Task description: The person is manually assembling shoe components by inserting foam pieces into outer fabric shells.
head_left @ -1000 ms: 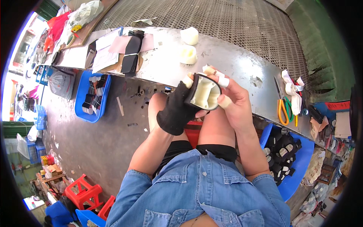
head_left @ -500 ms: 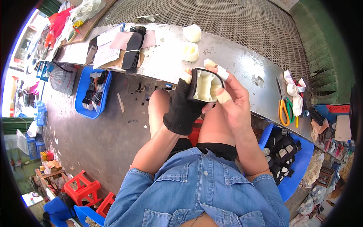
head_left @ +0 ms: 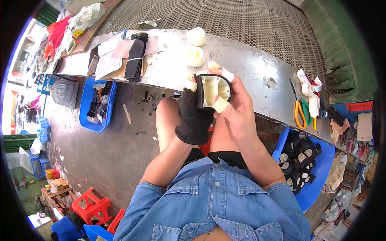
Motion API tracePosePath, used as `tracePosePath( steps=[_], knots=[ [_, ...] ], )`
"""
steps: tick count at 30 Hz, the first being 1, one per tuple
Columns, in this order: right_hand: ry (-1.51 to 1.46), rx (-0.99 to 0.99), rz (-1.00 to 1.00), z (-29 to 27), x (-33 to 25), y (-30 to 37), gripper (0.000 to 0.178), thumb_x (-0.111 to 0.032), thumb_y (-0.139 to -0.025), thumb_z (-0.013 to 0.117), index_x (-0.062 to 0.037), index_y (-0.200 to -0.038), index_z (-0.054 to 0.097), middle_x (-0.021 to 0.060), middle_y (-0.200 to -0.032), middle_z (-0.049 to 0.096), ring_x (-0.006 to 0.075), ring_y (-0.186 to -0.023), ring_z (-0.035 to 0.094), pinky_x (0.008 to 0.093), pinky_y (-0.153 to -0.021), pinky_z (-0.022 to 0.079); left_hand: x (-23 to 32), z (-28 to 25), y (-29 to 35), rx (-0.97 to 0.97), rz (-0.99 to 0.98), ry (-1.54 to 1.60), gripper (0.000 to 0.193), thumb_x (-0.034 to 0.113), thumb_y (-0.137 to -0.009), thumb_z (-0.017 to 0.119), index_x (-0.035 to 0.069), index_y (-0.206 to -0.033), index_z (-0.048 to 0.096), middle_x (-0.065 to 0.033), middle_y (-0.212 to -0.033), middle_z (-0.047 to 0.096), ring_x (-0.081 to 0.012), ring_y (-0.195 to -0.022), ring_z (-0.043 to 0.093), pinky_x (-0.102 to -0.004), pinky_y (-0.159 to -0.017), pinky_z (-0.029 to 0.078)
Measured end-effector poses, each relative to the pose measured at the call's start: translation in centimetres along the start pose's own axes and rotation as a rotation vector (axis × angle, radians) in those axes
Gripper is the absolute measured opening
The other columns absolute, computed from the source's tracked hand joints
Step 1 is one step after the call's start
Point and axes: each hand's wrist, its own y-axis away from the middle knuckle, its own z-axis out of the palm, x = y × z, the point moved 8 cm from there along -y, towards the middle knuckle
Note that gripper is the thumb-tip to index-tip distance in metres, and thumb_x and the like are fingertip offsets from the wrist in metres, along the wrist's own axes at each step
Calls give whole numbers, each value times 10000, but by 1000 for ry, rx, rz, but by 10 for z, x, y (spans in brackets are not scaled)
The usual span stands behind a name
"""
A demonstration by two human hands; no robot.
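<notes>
Upper garment, as I observe it: blue denim shirt (head_left: 211, 197), button front, stitched flap pockets (head_left: 183, 185), short sleeves (head_left: 134, 203). Lower garment: black shorts (head_left: 226, 158). Left hand (head_left: 196, 110): black glove (head_left: 195, 124), cream fingertip cover (head_left: 191, 85). Right hand (head_left: 238, 108): cream thumb wrap (head_left: 220, 104), white finger band (head_left: 228, 75).

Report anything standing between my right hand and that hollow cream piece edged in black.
Nothing visible stands between them: the ungloved, finger-taped right hand touches the hollow cream piece edged in black, with the thumb over its near rim. The black-gloved left hand grips the opposite side.
</notes>
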Motion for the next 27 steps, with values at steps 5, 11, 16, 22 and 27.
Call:
tracePosePath(
  steps=[5,11,16,22,27],
  knots=[
    [-240,-58,160,-15,15,-4,389,-84,-933,549,44,-1296,492,101,-1264,540,126,-979,601,254,-580,583,-1,26,2,-272,-360,788,537,496,-989,356,38,-1224,511,-112,-1027,607,-200,-697,565,-274,-513,419],
    [-94,-57,43,-12,-3,-6,362,-56,-922,540,64,-1262,527,153,-1328,482,211,-1004,614,341,-659,620,0,17,-10,-494,-340,640,518,490,-987,383,44,-1213,520,-89,-983,610,-158,-644,537,-305,-477,398],
    [375,-85,-6,-40,-8,-10,401,-48,-887,599,49,-1270,531,125,-1199,546,194,-1055,587,320,-791,562,22,19,-26,-499,-205,-39,391,324,-986,478,21,-1228,537,-85,-998,619,-130,-919,584,-256,-758,478],
    [221,90,-54,-42,-7,-9,521,-64,-865,643,50,-1334,447,112,-1179,569,164,-1088,565,279,-866,484,24,11,-29,-290,-110,6,711,159,-764,765,39,-1376,422,-22,-945,545,-85,-789,539,-235,-673,465],
    [276,124,-48,-37,-5,-2,594,-122,-896,637,67,-1389,365,157,-1193,568,186,-1070,588,283,-756,542,26,15,-19,-236,52,-150,580,89,-789,708,18,-1312,468,-57,-1041,541,-104,-810,543,-232,-690,467]
  ],
)
